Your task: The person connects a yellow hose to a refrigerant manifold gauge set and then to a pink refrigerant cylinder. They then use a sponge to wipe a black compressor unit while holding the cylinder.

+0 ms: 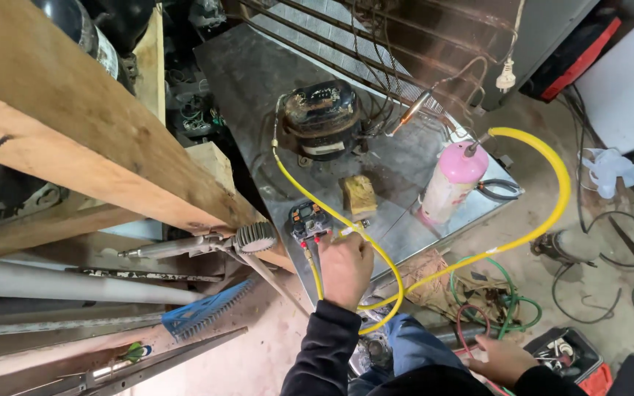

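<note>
Left hand (pixel 345 268) fingers curled on the manifold gauge (pixel 308 221); right hand (pixel 504 359) fingers loosely spread, empty.

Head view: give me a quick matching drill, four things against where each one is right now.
Things:
1. pink refrigerant cylinder
2. black compressor
3. manifold gauge
4. blue rake head

Places:
A. under the left hand
B. on the floor by the planks
C. far end of the metal sheet
D. sheet's right edge, yellow hose attached

Pairs: 1-D, 2-C, 3-A, 4-B
</note>
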